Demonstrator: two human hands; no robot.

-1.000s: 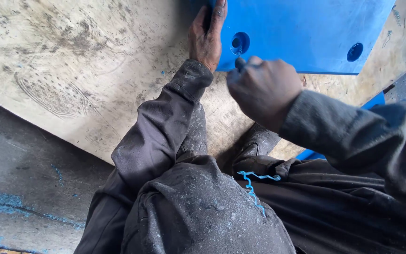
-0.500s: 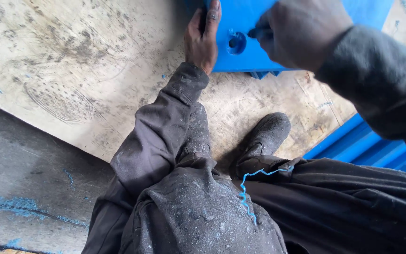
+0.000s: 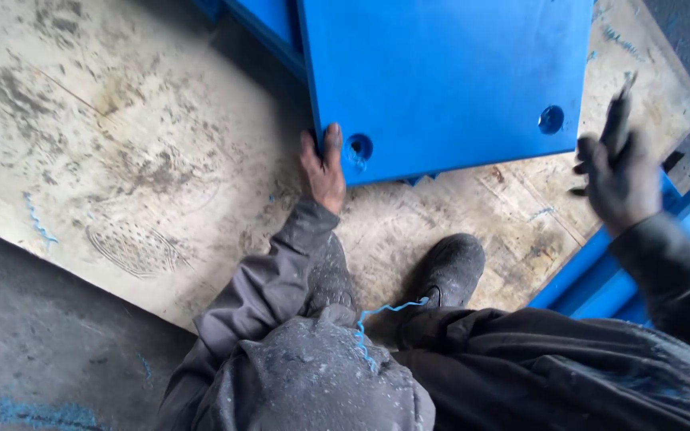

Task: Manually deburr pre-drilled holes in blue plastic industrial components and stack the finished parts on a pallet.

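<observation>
A thick blue plastic panel (image 3: pixel 449 72) lies on a worn plywood sheet (image 3: pixel 129 152). It has a round hole (image 3: pixel 358 148) near its front left corner and another hole (image 3: pixel 551 120) at its front right. My left hand (image 3: pixel 323 169) grips the panel's front left corner beside the first hole. My right hand (image 3: pixel 618 179) is raised off the panel's right side, closed around a slim dark tool (image 3: pixel 618 112) that points upward; the tool is blurred.
More blue panel pieces (image 3: pixel 624 263) lie at the right, and another blue piece (image 3: pixel 261 24) at the top. My black shoe (image 3: pixel 450 270) stands on the plywood below the panel. A curled blue shaving (image 3: pixel 373 319) clings to my dusty trousers. Grey concrete floor (image 3: pixel 33 351) at lower left.
My right hand has swung from the left hole across to the right side of the panel. The view has pulled back, showing more of the panel. My left hand stays on the corner.
</observation>
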